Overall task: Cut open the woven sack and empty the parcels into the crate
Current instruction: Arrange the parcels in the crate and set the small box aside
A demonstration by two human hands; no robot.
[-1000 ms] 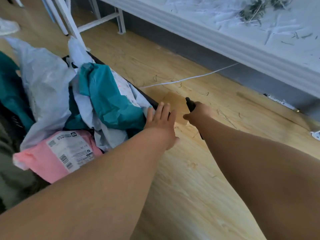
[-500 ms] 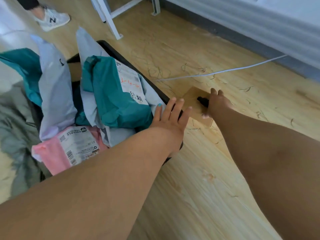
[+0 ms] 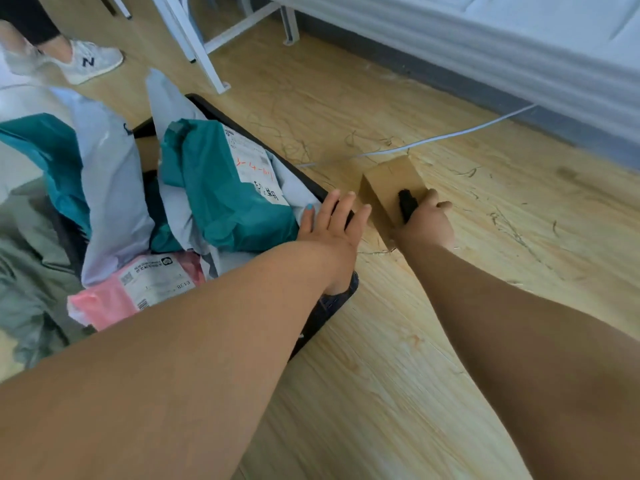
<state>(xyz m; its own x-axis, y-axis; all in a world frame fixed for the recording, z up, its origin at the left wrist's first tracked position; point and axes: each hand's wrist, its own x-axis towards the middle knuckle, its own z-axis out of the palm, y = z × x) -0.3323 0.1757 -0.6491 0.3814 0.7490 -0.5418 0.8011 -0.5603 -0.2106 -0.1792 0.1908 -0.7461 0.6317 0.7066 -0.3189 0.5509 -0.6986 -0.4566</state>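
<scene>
Down on the floor (image 3: 398,358) sits your black crate (image 3: 313,188), heaped with parcels: a teal one (image 3: 221,199) with a white label leans against its far rim, a grey one (image 3: 114,202) stands to the left of it, and a pink one (image 3: 104,303) with a barcode label lies at the near side. Grey-green fabric (image 3: 27,258) is bunched at the crate's left edge; it may be the sack, but the view is too soft there to be sure. Your left hand (image 3: 332,230) lies flat on the crate's right rim, fingers spread and holding nothing, its fingertips just beside a small cardboard box (image 3: 384,181) that rests on the floor beside the crate. Your right hand (image 3: 426,220) is closed around a black tool (image 3: 407,202), whose tip lies against the top of that box. You cannot tell from here whether a blade is out. A white cable (image 3: 450,135) runs across the floor behind the box, and someone's sneaker (image 3: 91,62) shows at the top left.
</scene>
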